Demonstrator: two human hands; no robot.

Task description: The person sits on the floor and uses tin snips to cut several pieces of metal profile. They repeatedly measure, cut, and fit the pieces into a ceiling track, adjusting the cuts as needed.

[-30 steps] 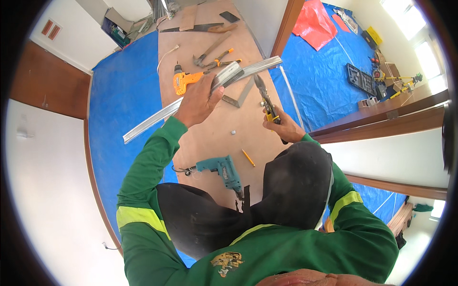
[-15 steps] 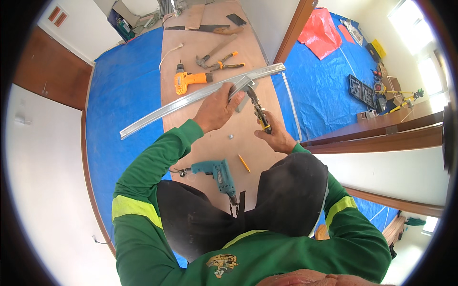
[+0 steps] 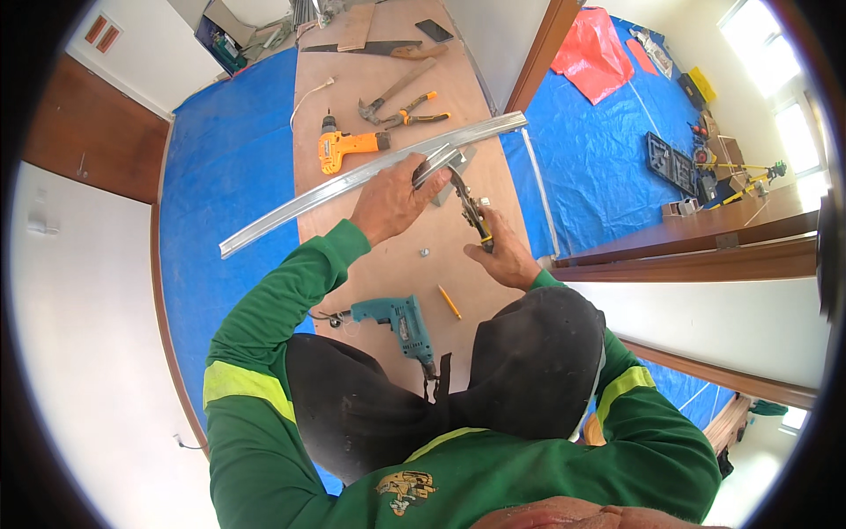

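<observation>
A long silver metal channel (image 3: 300, 204) lies slantwise across the board, in front of me. My left hand (image 3: 392, 201) is closed on a short metal channel piece (image 3: 437, 160) that lies at an angle against the long one. Its thumb presses on top, and the palm hides part of both. In my right hand (image 3: 508, 251) are pliers (image 3: 473, 216) with dark, yellow-marked handles. Their jaws are at the end of the short piece; whether they bite on it I cannot tell. A grey block (image 3: 465, 162) shows beneath the jaws.
Beyond the channel lie an orange cordless drill (image 3: 348, 150), a hammer (image 3: 388, 99), pliers (image 3: 419, 115), a handsaw (image 3: 370, 48) and a phone (image 3: 434, 31). Nearer me are a teal corded drill (image 3: 401, 326) and a pencil (image 3: 449, 301). Blue sheeting (image 3: 229, 167) flanks the board (image 3: 374, 264).
My right hand and the pliers have shifted slightly left, and the jaws sit a little lower by the short piece. My left hand keeps its hold. The whole view has tilted slightly.
</observation>
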